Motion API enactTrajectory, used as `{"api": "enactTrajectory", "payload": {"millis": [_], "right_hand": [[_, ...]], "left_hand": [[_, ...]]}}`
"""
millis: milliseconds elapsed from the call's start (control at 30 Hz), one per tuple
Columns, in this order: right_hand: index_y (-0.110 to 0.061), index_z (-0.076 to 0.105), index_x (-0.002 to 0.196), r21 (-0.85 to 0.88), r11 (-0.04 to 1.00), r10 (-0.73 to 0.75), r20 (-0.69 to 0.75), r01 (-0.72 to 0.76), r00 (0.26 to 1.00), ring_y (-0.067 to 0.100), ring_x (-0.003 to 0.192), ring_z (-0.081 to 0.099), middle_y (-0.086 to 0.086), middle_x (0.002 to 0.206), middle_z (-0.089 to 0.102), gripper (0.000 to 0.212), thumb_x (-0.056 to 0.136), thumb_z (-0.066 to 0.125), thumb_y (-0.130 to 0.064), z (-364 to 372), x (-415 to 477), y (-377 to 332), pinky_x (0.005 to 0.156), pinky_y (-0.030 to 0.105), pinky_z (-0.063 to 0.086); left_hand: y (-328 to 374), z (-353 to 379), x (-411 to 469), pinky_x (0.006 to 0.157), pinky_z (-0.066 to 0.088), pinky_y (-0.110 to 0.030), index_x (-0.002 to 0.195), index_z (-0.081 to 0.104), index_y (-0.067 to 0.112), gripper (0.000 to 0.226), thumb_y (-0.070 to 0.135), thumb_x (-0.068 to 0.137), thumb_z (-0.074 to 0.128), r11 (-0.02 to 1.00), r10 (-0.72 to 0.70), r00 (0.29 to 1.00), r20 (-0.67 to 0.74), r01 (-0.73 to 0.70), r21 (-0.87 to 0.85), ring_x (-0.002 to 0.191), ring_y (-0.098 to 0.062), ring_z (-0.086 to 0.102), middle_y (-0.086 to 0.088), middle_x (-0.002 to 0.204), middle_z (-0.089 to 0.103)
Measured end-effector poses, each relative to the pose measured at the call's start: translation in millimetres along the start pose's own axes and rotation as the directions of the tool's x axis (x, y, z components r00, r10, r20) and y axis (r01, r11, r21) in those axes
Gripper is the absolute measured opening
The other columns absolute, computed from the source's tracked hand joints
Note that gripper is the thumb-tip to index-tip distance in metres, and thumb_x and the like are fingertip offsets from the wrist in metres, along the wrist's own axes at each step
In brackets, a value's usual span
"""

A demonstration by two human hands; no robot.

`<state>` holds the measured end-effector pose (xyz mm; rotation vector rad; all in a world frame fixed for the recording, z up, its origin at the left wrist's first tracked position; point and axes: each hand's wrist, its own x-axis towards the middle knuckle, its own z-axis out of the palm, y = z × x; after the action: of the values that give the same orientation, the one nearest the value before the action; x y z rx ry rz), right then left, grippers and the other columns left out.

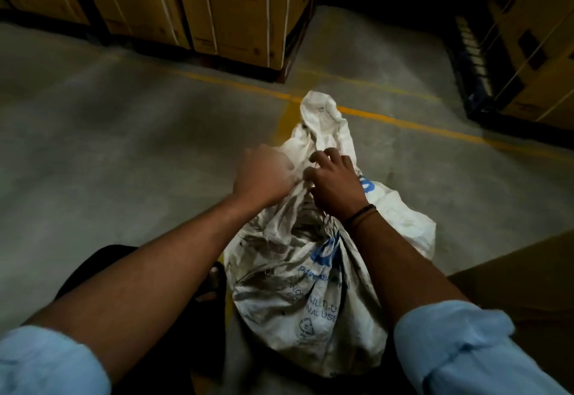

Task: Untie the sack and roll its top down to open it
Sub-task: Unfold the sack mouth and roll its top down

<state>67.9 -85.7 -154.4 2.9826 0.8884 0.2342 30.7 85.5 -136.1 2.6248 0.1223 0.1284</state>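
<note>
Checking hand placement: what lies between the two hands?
In the head view, only the sack's bunched, twisted neck lies between the left hand and right hand.

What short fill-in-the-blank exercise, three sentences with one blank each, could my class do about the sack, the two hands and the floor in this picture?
1. Both hands work at the gathered neck of the white ___.
2. The printing on the sack is ___ in colour.
3. The right hand has a dark band on its ___; the left hand has none.

Missing words: sack; blue; wrist
</note>
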Motion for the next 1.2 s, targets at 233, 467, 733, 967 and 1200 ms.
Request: {"api": "enactTrajectory", "payload": {"millis": [233, 467, 733, 967, 1200], "right_hand": [[-0.022, 0.063, 0.089, 0.006, 1.000, 0.009, -0.189, -0.008, 0.982, 0.028, 0.088, 0.068, 0.002, 0.079, 0.071, 0.013, 0.077, 0.059, -0.026, -14.7, 0.3, 17.3, 0.105, 0.048, 0.030], [-0.015, 0.062, 0.110, 0.018, 0.990, 0.136, -0.401, -0.141, 0.906, 0.038, 0.055, 0.060, 0.009, 0.075, 0.067, 0.027, 0.086, 0.053, -0.021, -35.6, -20.1, 33.0, 0.049, 0.030, 0.033], [-0.027, 0.059, 0.136, 0.060, 0.998, -0.010, -0.359, 0.033, 0.933, 0.031, 0.073, 0.062, 0.005, 0.099, 0.062, 0.053, 0.085, 0.071, -0.028, -60.5, -57.2, 52.1, 0.051, 0.035, 0.047], [-0.033, 0.057, 0.083, 0.451, 0.891, 0.041, -0.190, 0.050, 0.981, 0.013, 0.067, 0.042, -0.006, 0.072, 0.046, 0.020, 0.100, 0.055, -0.043, -75.7, -95.4, 51.3, 0.062, 0.036, 0.037], [-0.015, 0.066, 0.094, 0.235, 0.970, 0.164, -0.449, -0.060, 0.878, 0.024, 0.069, 0.056, 0.003, 0.078, 0.061, 0.016, 0.090, 0.069, -0.030, -92.2, -119.8, 73.3, 0.059, 0.036, 0.043]], "left_hand": [[-10.0, -12.5, -14.1, 0.098, 0.028, -0.041, 0.104, 0.071, 0.044, 0.057, 0.087, 0.071, 0.054, 0.984, 0.160, 0.986, -0.035, -0.157, 0.086, 0.123, -0.021, 0.033, 0.012, 0.136, 0.044], [5.5, -24.5, -16.8, 0.096, 0.036, -0.038, 0.113, 0.068, 0.044, 0.063, 0.085, 0.066, 0.061, 0.945, 0.316, 0.946, -0.066, -0.307, 0.115, 0.115, -0.017, 0.043, 0.009, 0.128, 0.045], [33.7, -15.2, -12.2, 0.067, 0.055, -0.042, 0.116, 0.058, 0.017, 0.028, 0.023, 0.088, 0.056, 0.908, 0.416, 0.888, -0.197, -0.418, 0.032, 0.093, -0.027, 0.064, 0.001, 0.122, 0.055], [51.0, -19.7, -14.7, 0.067, 0.053, -0.046, 0.104, 0.049, 0.019, 0.020, 0.013, 0.089, 0.038, 0.790, 0.558, 0.766, -0.319, -0.608, -0.078, 0.092, -0.026, 0.066, 0.002, 0.112, 0.067], [77.9, -22.2, -24.2, 0.084, 0.051, -0.046, 0.119, 0.056, 0.016, 0.039, 0.007, 0.081, 0.052, 0.742, 0.633, 0.729, -0.261, -0.667, -0.064, 0.101, -0.029, 0.060, -0.004, 0.113, 0.063]]}}
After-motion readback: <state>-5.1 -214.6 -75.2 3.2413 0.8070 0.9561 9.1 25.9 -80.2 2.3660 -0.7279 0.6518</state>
